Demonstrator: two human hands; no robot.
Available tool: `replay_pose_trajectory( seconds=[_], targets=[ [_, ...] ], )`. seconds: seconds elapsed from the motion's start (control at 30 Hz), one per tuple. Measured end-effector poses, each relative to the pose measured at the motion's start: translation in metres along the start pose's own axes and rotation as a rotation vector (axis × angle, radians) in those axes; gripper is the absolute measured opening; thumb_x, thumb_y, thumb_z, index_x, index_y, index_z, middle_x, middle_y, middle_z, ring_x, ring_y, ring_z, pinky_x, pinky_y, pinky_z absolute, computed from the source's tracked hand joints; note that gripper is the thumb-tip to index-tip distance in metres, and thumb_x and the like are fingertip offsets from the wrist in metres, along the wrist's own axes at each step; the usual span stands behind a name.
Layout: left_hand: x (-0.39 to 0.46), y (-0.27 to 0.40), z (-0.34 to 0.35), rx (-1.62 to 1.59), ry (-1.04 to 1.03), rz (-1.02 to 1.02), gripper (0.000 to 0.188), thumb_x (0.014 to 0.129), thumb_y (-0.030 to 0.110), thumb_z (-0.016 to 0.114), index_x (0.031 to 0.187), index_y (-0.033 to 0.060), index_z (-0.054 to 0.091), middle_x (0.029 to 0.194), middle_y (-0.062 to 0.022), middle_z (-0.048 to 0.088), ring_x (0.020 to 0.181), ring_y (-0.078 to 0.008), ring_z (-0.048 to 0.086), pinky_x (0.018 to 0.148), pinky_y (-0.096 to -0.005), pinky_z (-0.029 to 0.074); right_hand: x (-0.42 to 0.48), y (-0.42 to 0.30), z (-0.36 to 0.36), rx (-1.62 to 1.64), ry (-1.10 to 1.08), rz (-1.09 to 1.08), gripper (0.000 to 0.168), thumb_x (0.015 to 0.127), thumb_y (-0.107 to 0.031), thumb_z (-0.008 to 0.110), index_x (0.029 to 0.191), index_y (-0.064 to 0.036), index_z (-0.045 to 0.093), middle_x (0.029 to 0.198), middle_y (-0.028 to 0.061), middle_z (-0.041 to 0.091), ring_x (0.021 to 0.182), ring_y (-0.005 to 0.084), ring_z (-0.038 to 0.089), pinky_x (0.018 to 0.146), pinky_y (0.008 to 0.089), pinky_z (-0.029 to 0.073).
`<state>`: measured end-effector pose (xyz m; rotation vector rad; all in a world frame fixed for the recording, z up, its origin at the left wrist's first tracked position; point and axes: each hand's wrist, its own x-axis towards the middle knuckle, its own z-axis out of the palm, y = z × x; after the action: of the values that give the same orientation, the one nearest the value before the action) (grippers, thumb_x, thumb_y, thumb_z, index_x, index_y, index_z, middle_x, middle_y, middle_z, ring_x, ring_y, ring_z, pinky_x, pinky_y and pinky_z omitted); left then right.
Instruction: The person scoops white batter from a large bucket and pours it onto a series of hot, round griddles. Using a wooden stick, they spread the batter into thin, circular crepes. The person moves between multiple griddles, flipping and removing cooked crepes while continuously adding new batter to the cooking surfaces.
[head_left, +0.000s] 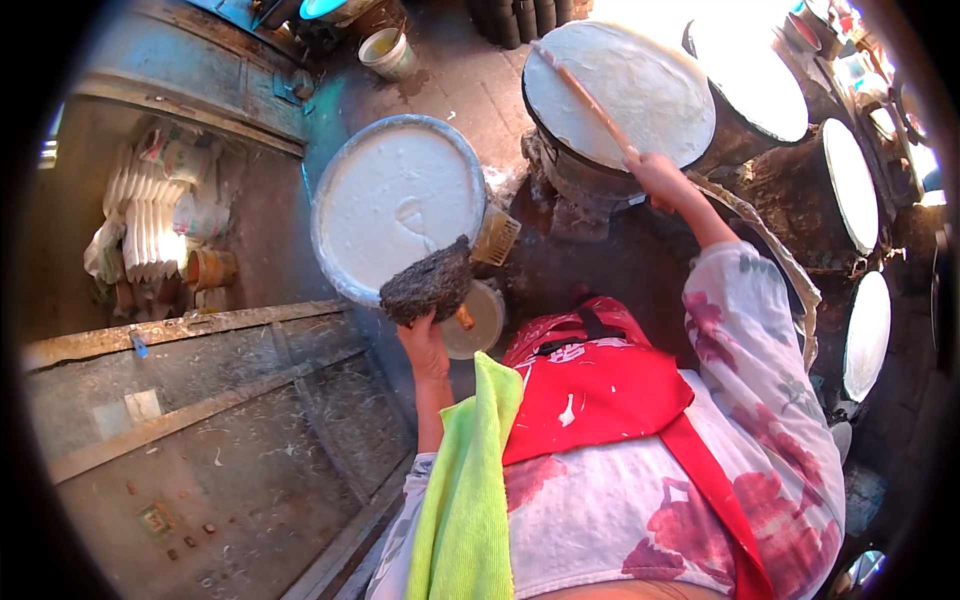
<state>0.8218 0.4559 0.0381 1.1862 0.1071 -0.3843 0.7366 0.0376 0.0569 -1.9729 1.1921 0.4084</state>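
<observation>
My right hand (657, 180) grips the end of a wooden stick (592, 101), which reaches across a round griddle (526, 111) coated with a thin layer of white batter (651, 79). In my left hand (426, 349) is a dark, coarse pad (427, 281), held over the near rim of a large tub (324, 244). Thick white batter (382, 180) fills the tub, and a dipped mark shows on its surface. Partly behind the pad and my left hand stands a smaller container (487, 330) of pale liquid. An orange-brown handle end (465, 316) shows beside the pad.
Several more round griddles with white tops curve along the right, such as one (750, 75) at the back. A plastic basket (496, 234) sits beside the tub. A wooden-framed partition (187, 405) stands at left. A white bucket (387, 54) is on the brick floor (465, 97).
</observation>
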Motion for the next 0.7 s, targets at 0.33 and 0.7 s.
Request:
replay_pose_trajectory(
  seconds=[0.33,0.7],
  targets=[
    [0.007,-0.005,-0.002,0.023,-0.056,0.087,0.047,0.078,0.004,0.060,0.122,0.0036,0.045,0.115,-0.0105,0.055,0.106,-0.0257,0.053,0.091,-0.0404,0.044,0.020,-0.001,-0.020,-0.317,0.217,-0.083,0.041,0.092,-0.037,0.037,0.099,-0.005,0.062,0.087,0.0132,0.065,0.077,0.0300,0.064,0.071,0.0410,0.050],
    [0.014,-0.016,-0.015,-0.073,-0.092,0.063,0.043,0.078,-0.002,0.058,0.119,0.0022,0.048,0.118,-0.0114,0.052,0.109,-0.0253,0.051,0.096,-0.0418,0.040,-0.063,0.040,0.022,-0.216,0.062,-0.085,0.043,0.091,-0.039,0.043,0.095,0.000,0.060,0.081,0.0181,0.065,0.075,0.0331,0.064,0.071,0.0427,0.048]
  ],
)
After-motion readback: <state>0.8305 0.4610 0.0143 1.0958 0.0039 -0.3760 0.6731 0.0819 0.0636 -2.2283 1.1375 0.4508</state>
